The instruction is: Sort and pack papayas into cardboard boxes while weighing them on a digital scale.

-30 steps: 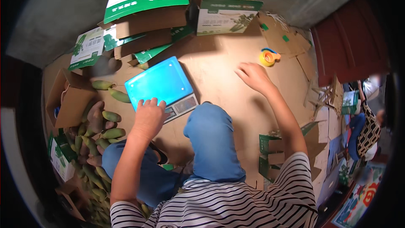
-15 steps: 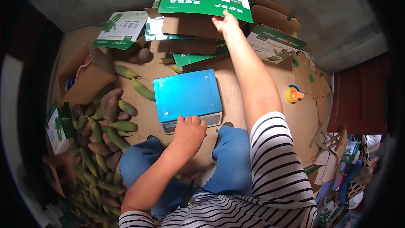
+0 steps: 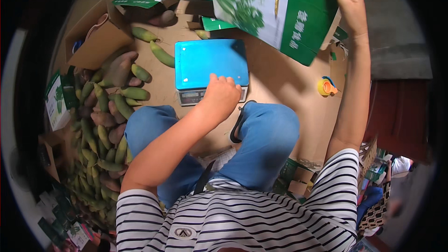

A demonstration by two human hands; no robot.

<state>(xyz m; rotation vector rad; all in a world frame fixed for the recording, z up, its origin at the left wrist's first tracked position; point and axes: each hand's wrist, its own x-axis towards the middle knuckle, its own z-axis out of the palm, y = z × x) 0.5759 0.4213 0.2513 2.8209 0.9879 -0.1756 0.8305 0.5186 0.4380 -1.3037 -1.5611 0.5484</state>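
Evidently, your right hand [image 3: 352, 11] was clamped on one edge of the green-and-white carton [image 3: 254, 7], which was tilted above the floor, beyond and to the right of the blue-topped scale [image 3: 210, 60]. Your left hand [image 3: 220, 95] lay at the scale's near edge — whether its fingers gripped could not be told. With one-sided support, the carton could have swung, sagged or slipped; leftward drift could have knocked the scale.

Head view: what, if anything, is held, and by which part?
The right hand holds the printed carton by its green side's edge; the left hand is at the blue scale, its grip unclear.
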